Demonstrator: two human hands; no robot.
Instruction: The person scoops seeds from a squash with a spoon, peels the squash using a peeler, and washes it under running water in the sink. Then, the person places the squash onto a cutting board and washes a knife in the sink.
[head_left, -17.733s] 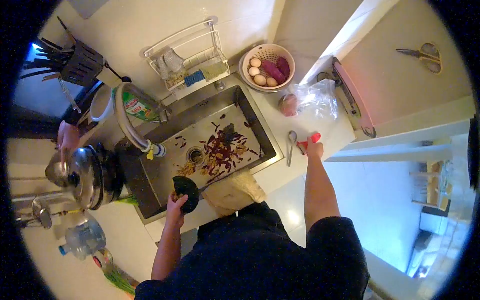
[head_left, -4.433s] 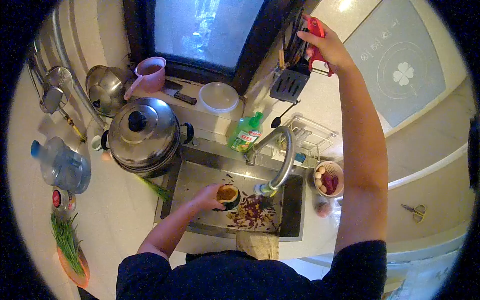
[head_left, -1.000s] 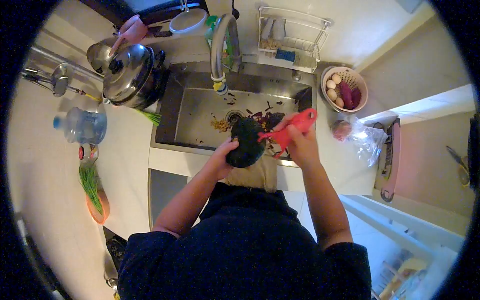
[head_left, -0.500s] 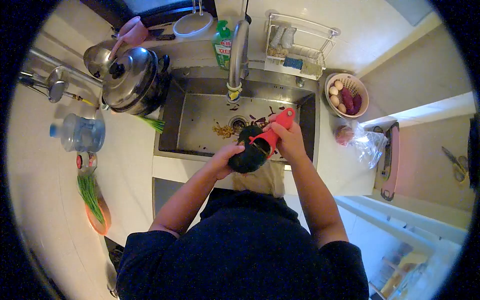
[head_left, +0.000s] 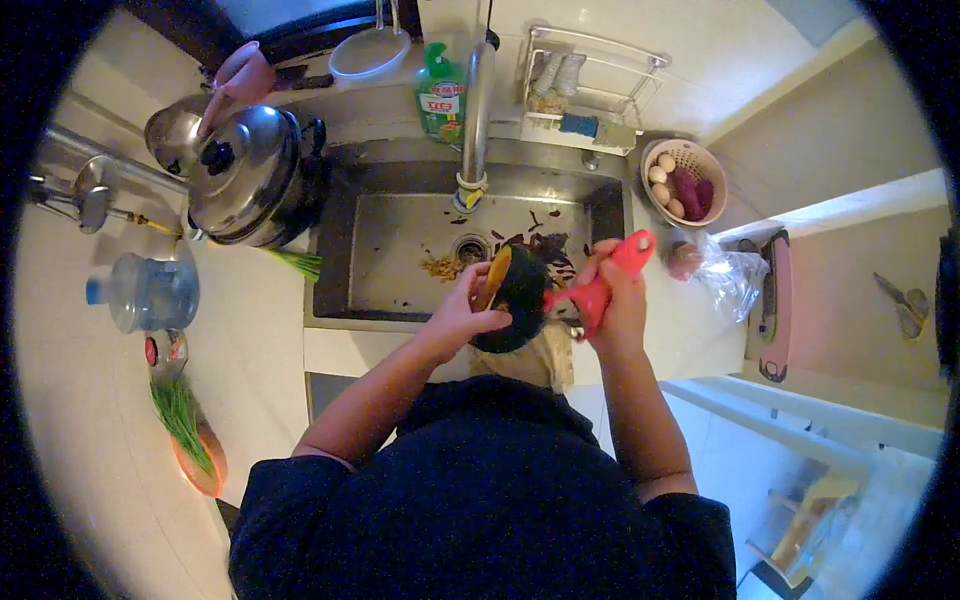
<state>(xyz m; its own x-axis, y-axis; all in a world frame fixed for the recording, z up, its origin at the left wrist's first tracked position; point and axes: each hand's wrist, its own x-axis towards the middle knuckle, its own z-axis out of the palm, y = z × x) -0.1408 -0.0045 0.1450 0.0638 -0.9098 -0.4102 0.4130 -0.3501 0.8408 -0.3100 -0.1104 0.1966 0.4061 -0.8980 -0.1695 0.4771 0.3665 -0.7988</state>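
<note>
**One dark green squash piece (head_left: 527,305), one red peeler (head_left: 592,298) just to its right**

The left hand (head_left: 465,315) is pinching the squash piece from its left side, the thumb lying on the dark skin and the fingers stretching along the orange cut face; the right hand (head_left: 620,300) is wrapping its fingers around the handle of the red peeler. The squash piece is hanging between the two hands, over the front edge of the sink (head_left: 390,200); it is lying to the left of the right hand, with the left hand being the nearer one and touching it. The peeler's long axis is slanting from its handle end at upper right to its head at lower left, so the head is pointing toward the rounded skin; the cut face is turning the other way, toward the left palm.

Whether the head is touching the skin or stopping just beside it, I cannot tell; blur is softening the peeler, and its blade is not showing clearly; the left fingertips are disappearing at the cut face, most of which is facing out of sight; the squash piece is also covering part of the brown cloth (head_left: 548,358) and perhaps some of the scraps (head_left: 440,266) lying in the sink.
</note>
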